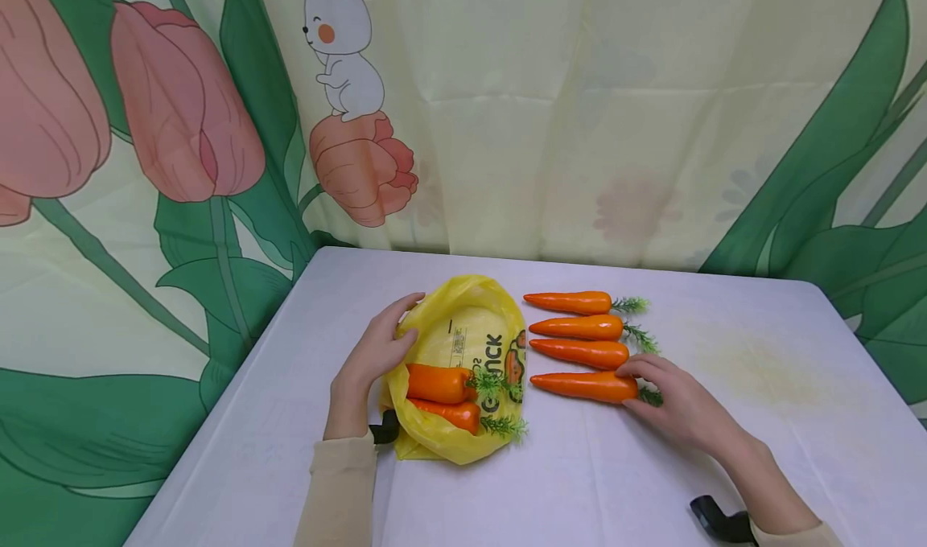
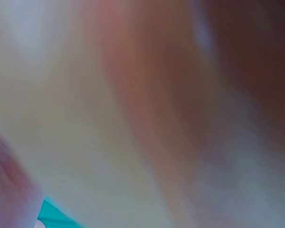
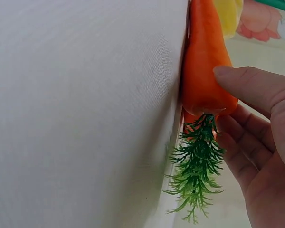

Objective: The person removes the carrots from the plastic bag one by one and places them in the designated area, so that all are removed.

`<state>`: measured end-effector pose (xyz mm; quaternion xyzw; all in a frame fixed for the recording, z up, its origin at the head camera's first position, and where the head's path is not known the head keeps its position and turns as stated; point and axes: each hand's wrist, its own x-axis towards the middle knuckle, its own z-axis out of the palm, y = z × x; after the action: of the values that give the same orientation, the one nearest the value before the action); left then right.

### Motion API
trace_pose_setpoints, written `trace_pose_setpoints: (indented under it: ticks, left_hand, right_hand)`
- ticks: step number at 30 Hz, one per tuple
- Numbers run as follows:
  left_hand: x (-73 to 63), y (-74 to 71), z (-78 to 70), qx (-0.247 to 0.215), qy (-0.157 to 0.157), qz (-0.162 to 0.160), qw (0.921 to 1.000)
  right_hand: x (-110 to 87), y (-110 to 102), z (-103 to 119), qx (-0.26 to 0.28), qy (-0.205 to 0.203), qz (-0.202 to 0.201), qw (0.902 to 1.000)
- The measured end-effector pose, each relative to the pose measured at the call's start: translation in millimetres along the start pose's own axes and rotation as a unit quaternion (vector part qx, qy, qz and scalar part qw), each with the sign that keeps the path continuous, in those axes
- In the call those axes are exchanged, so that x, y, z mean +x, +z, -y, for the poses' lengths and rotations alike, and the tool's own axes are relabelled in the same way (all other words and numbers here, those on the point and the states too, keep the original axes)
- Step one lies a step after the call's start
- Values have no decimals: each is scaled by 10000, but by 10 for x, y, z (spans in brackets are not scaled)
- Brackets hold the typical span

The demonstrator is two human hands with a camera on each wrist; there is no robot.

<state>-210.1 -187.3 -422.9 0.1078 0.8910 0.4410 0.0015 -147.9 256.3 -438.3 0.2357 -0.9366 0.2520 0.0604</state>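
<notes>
A yellow plastic bag (image 1: pixel 463 442) with dark print lies with its mouth wide, showing carrots (image 1: pixel 438 384) with green tops inside. My left hand (image 1: pixel 376 346) holds the bag's left rim, its thumb over the edge. The left wrist view is a close blur of skin and pale yellow. To the right of the bag, several orange carrots lie in a row, tips toward it. My right hand (image 1: pixel 677 406) pinches the thick end of the nearest carrot (image 1: pixel 579 384). In the right wrist view, the thumb presses that carrot (image 3: pixel 206 71) beside its leafy green top (image 3: pixel 197 161).
Just beyond the gripped carrot lie the other carrots, among them the farthest carrot (image 1: pixel 568 302). Everything rests on a white-covered table (image 1: pixel 724 322). A curtain (image 1: pixel 550 113) with tulips and a rabbit hangs behind the table's back edge.
</notes>
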Motion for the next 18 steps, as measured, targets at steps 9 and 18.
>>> trace_pose_setpoints:
  ticks: [9,18]
  left_hand:
    - [3,0,-16,-25,-26,21,10000]
    - [5,10,-19,27,14,57,10000]
  right_hand:
    - [10,21,-23,-4,-78,-137,9999]
    - [10,25,-24,39,-29,-124,9999]
